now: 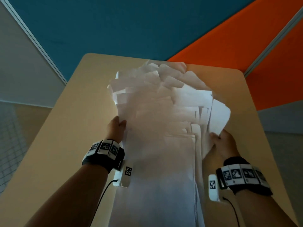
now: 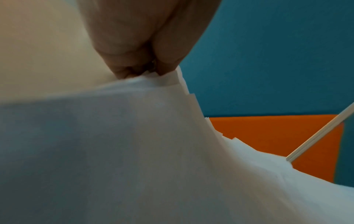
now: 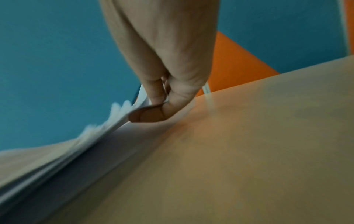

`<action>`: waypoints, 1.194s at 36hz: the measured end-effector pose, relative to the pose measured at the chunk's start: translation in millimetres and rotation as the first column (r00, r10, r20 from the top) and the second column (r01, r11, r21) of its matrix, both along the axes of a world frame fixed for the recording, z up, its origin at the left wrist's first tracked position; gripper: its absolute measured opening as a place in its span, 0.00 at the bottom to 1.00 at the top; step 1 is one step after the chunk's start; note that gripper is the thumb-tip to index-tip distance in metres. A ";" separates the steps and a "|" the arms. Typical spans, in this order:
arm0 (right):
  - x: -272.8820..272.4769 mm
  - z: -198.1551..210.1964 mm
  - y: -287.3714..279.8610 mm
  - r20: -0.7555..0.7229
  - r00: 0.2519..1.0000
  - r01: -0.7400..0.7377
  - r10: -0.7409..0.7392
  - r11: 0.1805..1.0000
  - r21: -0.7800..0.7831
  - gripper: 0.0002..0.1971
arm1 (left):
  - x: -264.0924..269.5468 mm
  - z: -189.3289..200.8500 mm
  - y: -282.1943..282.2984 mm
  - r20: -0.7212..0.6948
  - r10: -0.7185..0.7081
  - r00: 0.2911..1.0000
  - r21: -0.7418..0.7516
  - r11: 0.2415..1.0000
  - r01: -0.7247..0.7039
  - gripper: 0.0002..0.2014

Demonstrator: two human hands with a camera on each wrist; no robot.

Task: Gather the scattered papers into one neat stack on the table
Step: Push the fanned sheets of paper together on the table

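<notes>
A: Fingers first. Left hand point(image 1: 116, 128)?

B: Grasping. Left wrist view shows the fingertips point(image 2: 122, 72) curled down onto the left edge of the sheaf of white papers point(image 1: 162, 122), thumb on the other side of that edge. Pinch grip on the sheets.

A: Right hand point(image 1: 223, 143)?

B: Also grasping. Right wrist view: the thumb point(image 3: 151, 116) presses flat on the right edge of the papers point(image 3: 57, 163), fingers point(image 3: 153, 87) wrapped behind it. Sheet edges fan out under the thumb. Blurry, but the clamp is plain.

A: Where's the paper?

B: Between both hands, over the middle of the beige table point(image 1: 62, 128). Held along both long sides, the far end splayed into many offset corners, not squared. One sheet point(image 1: 219, 117) sticks out to the right above the right hand. Near end runs down toward the person, out of frame. Can't tell whether the far end touches the tabletop.

A: Outward?

B: Marker-tile wristbands point(image 1: 105, 149) and a white camera module point(image 1: 124, 176) with a cable on each forearm. Beyond the table, a teal partition panel point(image 1: 114, 27) and an orange partition panel point(image 1: 237, 51), with a grey panel at the left.
</notes>
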State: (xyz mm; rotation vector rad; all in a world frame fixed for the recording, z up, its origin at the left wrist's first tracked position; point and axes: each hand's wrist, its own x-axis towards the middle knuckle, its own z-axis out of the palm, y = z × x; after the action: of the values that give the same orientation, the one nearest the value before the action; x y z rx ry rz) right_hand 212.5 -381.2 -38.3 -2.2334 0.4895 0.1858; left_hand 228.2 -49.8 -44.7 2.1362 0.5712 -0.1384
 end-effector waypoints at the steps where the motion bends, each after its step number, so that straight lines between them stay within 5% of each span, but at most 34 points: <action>1: -0.2 1.3 -6.7 -0.010 1.000 0.004 -0.004 1.000 -0.017 0.16 | -0.5 -2.3 2.6 0.007 0.011 1.000 0.019 1.000 -0.011 0.05; 6: 4.9 6.3 -26.4 -0.138 0.985 -0.107 0.107 0.994 0.010 0.17 | -1.5 -1.0 3.7 -0.016 -0.042 0.999 0.038 0.998 0.043 0.08; 14: 25.4 10.1 4.8 -0.085 0.963 -0.256 0.254 0.967 -0.013 0.16 | 1.8 2.3 -0.3 -0.025 -0.104 0.994 0.028 0.994 0.105 0.10; 17: 29.0 7.2 17.0 -0.069 0.984 -0.161 0.166 0.985 0.067 0.18 | 1.0 4.5 -2.6 -0.053 -0.082 0.995 0.027 0.996 0.084 0.12; 22: 20.8 -2.0 4.9 -0.032 0.976 0.217 -0.215 0.954 0.207 0.15 | -10.7 6.4 -6.3 -0.022 0.057 0.998 -0.069 0.996 -0.059 0.22; 24: 9.5 -2.5 3.3 -0.045 0.964 0.267 -0.263 0.948 0.171 0.18 | -18.7 4.4 -9.7 -0.009 0.104 0.995 -0.095 0.990 -0.104 0.24; 32: -0.2 1.8 53.0 0.003 1.000 -0.022 0.022 1.000 -0.007 0.24 | -27.3 2.0 -45.5 0.030 -0.022 0.999 -0.092 0.995 0.025 0.22; 40: -26.2 7.7 18.7 -0.026 0.993 0.114 -0.117 0.990 -0.088 0.26 | -45.4 1.9 -17.6 -0.025 0.053 0.998 -0.162 0.985 -0.057 0.30; 43: -56.3 3.5 19.9 -0.142 0.990 -0.032 0.005 0.981 -0.189 0.19 | -72.5 -5.5 -11.6 -0.033 0.032 0.999 -0.074 0.997 -0.034 0.24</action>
State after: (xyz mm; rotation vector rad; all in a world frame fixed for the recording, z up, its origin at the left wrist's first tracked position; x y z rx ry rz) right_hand 156.2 -361.4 -34.8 -2.4243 0.5840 0.3207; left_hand 155.7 -61.3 -50.2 2.0544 0.6106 -0.1727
